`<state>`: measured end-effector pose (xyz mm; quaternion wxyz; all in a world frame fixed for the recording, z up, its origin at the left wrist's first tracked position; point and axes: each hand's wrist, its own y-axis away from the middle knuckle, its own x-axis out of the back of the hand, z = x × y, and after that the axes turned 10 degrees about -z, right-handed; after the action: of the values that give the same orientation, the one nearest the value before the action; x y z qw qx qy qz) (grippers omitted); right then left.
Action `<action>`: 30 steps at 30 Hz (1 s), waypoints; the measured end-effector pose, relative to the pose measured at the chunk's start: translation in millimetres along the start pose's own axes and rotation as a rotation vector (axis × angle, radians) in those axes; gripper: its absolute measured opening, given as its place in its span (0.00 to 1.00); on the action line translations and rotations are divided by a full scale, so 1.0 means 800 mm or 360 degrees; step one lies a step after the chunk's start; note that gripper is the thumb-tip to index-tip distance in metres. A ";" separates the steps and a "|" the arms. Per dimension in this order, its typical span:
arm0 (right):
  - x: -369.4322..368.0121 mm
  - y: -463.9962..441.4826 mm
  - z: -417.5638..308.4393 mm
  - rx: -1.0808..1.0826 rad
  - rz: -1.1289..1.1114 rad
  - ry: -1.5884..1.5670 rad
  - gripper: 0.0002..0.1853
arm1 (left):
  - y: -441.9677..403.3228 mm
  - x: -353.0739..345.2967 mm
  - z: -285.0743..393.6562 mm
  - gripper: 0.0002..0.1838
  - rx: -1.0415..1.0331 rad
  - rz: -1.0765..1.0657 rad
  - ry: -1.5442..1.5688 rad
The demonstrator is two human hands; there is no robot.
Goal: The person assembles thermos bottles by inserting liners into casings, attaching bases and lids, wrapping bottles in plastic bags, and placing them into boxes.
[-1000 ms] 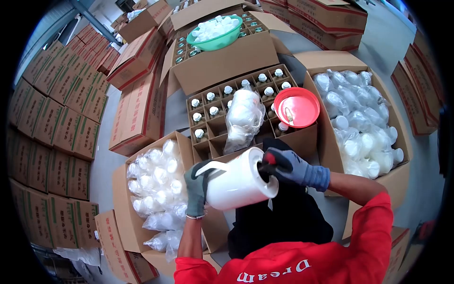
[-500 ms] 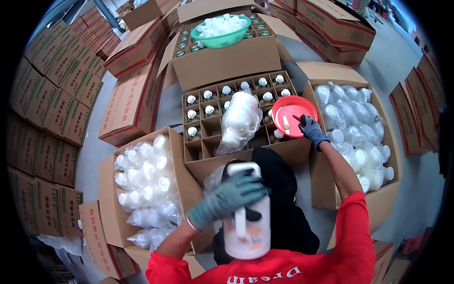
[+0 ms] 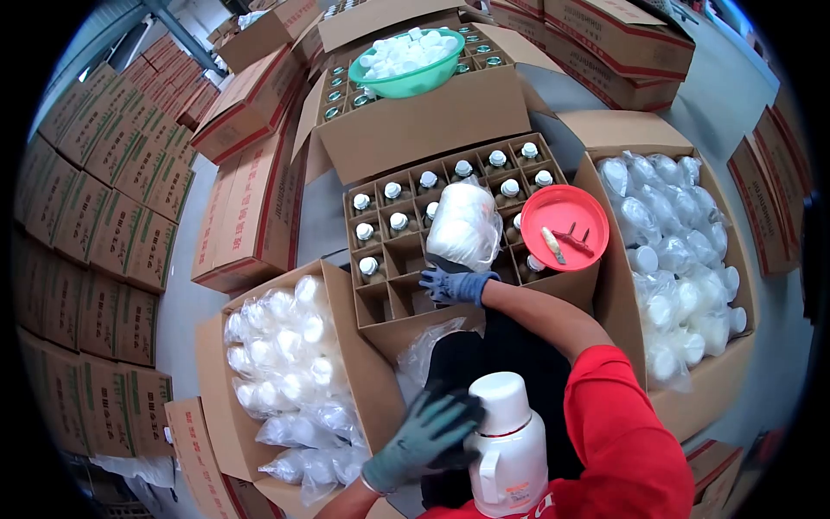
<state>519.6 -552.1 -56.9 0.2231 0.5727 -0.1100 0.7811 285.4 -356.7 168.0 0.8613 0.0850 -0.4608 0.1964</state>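
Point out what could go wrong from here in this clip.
The white jug stands upright close to the red shirt; the left hand is beside it with no clear grip, so a knock might tip it.

The red dish sits at the corner of the divided carton; a bump could spill its red-handled tool.

The green bowl is heaped with white caps, which might scatter if jolted.

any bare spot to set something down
Free: far half of the red tray, beyond the tools; near-left cell of the divided carton; floor between the carton stack and left open box. Crowded: that box and right box, packed with bagged items; green bowl, heaped with caps.
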 end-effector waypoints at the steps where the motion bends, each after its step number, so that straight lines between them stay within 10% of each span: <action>1: 0.010 -0.008 0.000 -0.0115 0.0044 -0.0120 0.11 | 0.009 0.009 -0.012 0.30 0.0139 0.0068 0.0007; 7: 0.141 -0.016 0.047 -0.0652 0.0721 -0.0808 0.08 | -0.001 -0.046 -0.148 0.36 0.0891 0.0992 0.0569; 12: 0.197 0.031 0.135 -0.0891 0.1226 -0.1214 0.11 | -0.078 -0.094 -0.257 0.44 0.0748 0.1017 0.1090; 20: 0.203 0.075 0.193 -0.1157 0.1072 -0.1045 0.12 | -0.200 -0.089 -0.303 0.54 0.0492 0.1258 0.0738; 24: 0.254 0.067 0.175 -0.1122 0.1335 -0.2396 0.11 | -0.201 -0.090 -0.284 0.49 0.0478 0.1269 0.1748; 30: 0.284 0.042 0.175 -0.1132 0.1530 -0.2625 0.13 | -0.199 -0.110 -0.288 0.55 0.0401 0.1330 0.1412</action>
<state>566.4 -591.1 205.2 -0.1025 0.7283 -0.6737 0.0719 483.3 -449.0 -28.6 0.8044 -0.0914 -0.0266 0.5864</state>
